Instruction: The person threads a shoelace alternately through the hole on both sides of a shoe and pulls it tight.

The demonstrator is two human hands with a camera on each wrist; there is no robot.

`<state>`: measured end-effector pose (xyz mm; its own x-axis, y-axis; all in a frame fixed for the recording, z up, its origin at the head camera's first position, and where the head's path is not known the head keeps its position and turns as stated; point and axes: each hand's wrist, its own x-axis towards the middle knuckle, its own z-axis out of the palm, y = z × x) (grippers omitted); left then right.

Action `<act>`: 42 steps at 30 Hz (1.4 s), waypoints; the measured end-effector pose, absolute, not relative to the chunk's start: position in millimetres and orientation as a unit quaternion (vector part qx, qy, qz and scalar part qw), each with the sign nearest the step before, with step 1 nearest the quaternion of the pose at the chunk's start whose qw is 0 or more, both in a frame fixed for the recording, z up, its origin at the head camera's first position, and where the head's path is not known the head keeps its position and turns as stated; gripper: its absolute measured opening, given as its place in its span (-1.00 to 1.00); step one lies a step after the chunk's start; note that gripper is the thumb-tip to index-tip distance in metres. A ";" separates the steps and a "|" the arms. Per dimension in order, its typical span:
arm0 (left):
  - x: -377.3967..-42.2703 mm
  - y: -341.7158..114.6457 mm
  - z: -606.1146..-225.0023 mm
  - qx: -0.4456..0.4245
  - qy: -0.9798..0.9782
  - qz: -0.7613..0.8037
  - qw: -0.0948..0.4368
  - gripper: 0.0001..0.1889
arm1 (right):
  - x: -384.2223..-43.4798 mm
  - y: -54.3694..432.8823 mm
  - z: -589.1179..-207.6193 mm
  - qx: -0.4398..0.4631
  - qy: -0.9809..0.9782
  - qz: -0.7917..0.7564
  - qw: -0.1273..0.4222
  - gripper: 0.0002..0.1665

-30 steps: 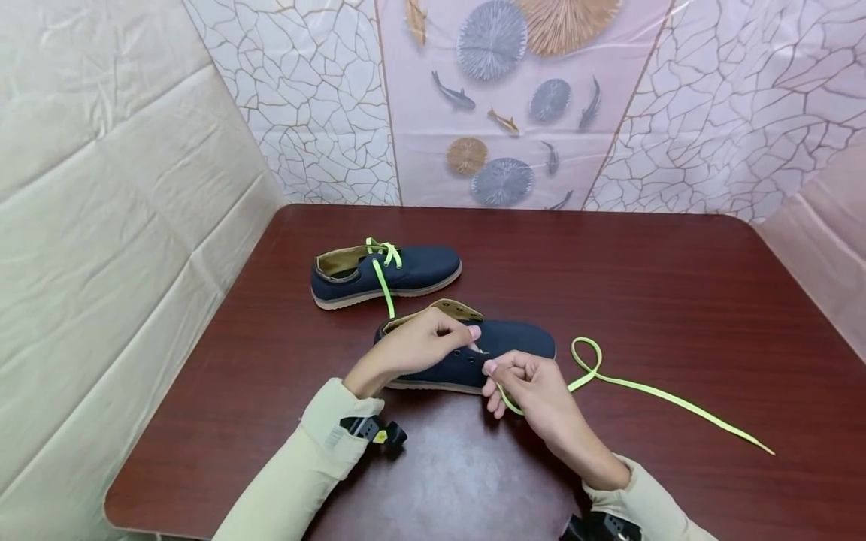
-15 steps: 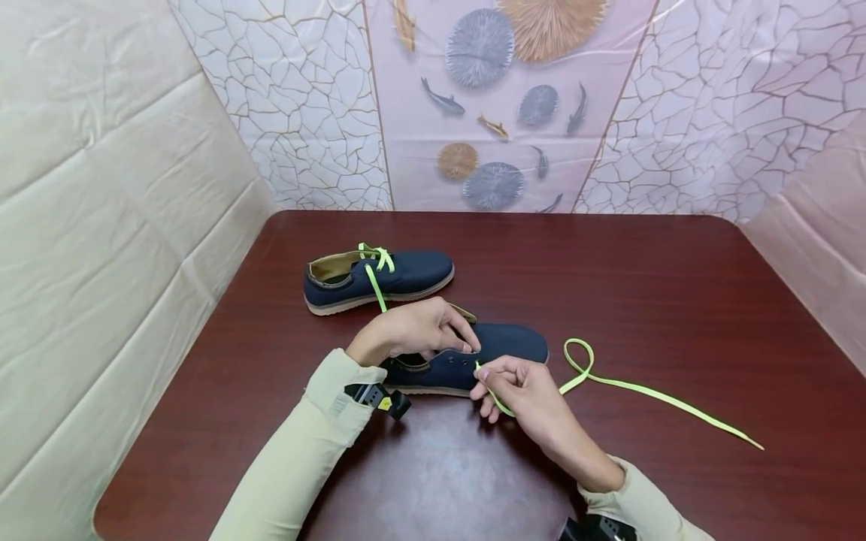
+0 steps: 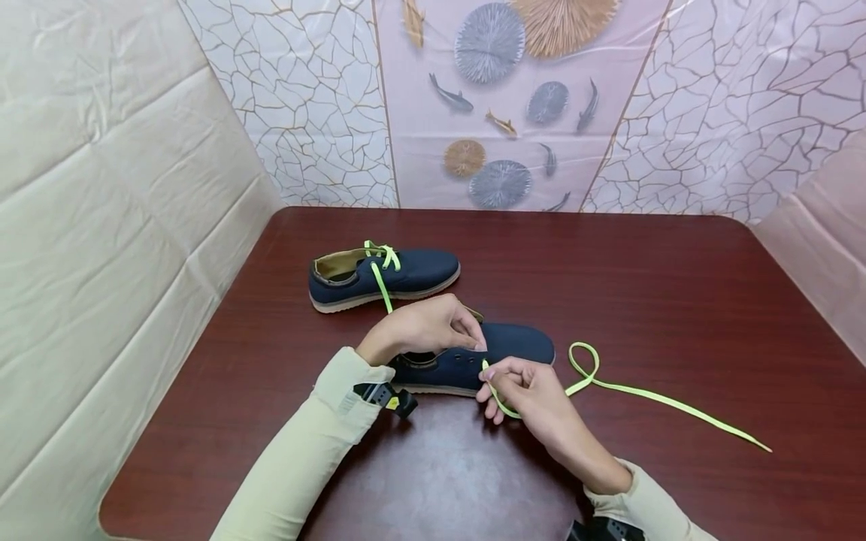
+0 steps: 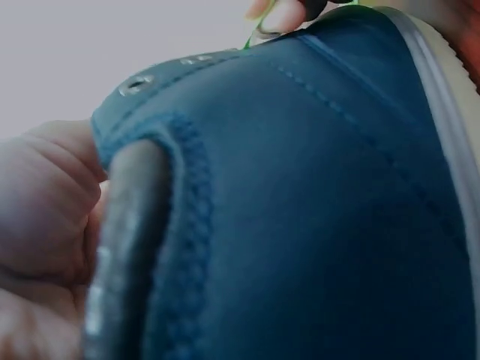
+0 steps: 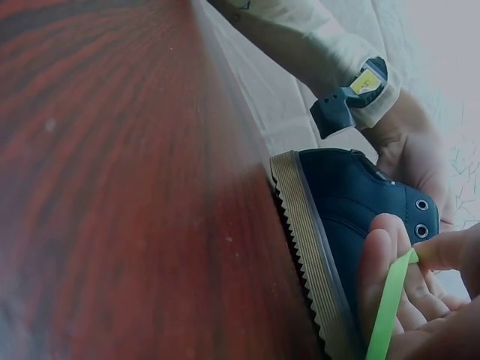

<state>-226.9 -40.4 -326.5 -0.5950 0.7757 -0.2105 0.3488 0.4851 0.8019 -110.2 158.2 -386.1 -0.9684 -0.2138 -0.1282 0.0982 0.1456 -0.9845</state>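
Note:
A navy canvas shoe lies on its sole near the middle of the table, toe to the right. My left hand reaches over its opening, with curled fingertips gripping the edge of the near eyelet flap. The thumb is hidden in the head view. Between thumb and index finger, my right hand pinches a neon-green shoelace close to its end. That end is at the flap's front eyelet; whether it has entered the hole is hard to tell. Bare eyelets show farther back on the flap.
Behind stands a second navy shoe with green lace through its eyelets, one end trailing toward the nearer shoe. The loose lace loops and runs right across the brown table. Fabric-covered walls stand around the table.
My left hand has shifted from over the flap, thumb showing, to fingertips at the flap's edge. The lace end in my right hand has come up to the front eyelet.

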 end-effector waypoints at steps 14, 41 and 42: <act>-222.0 -42.7 -310.0 0.282 0.844 0.372 0.265 -0.83 | -109.5 158.0 -387.9 -0.042 0.736 -0.663 0.131 -0.72; -207.3 -43.3 -294.8 0.270 0.944 0.167 0.089 -0.83 | -112.8 156.2 -390.1 -0.070 0.735 -0.661 0.137 -0.69; -207.5 -44.3 -293.4 0.262 0.946 0.175 0.080 -0.83 | -112.8 156.1 -390.3 -0.071 0.733 -0.662 0.137 -0.69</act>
